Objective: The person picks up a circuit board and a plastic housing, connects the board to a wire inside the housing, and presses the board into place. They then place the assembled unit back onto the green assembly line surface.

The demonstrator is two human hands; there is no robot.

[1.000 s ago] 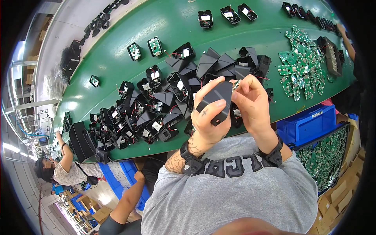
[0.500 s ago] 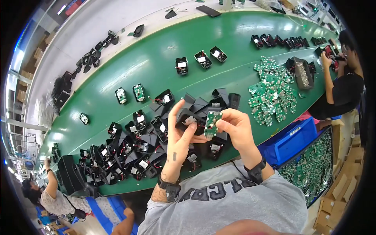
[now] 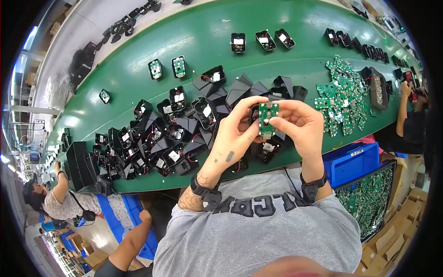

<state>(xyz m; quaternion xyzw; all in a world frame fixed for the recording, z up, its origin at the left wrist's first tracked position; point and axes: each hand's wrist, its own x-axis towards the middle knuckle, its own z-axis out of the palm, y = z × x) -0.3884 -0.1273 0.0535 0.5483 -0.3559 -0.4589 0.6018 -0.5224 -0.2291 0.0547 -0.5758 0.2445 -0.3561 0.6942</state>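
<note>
A small green circuit board [image 3: 266, 113] is upright in front of my chest, pinched by my right hand [image 3: 302, 129], whose thumb presses its face. Just behind the board, my left hand [image 3: 237, 131] is closed around a black plastic housing [image 3: 253, 114]. Most of that housing is hidden by the board and fingers, so I cannot tell if the two are joined. Beyond and left of my hands lies a heap of black housings [image 3: 205, 113] with white parts and red wires inside. A pile of loose green circuit boards [image 3: 344, 97] lies to the right.
On the green table [image 3: 194, 41], two housings with boards [image 3: 179, 67] and several without [image 3: 265, 40] stand apart. A blue bin [image 3: 350, 159] and a container of boards [image 3: 367, 203] are right of me. Co-workers are at the far left [image 3: 50, 194] and far right [image 3: 413, 108].
The board has come in front of the housing, and my hands have closed together around both. My left fingers, spread before, are now curled in. The whole view has shifted.
</note>
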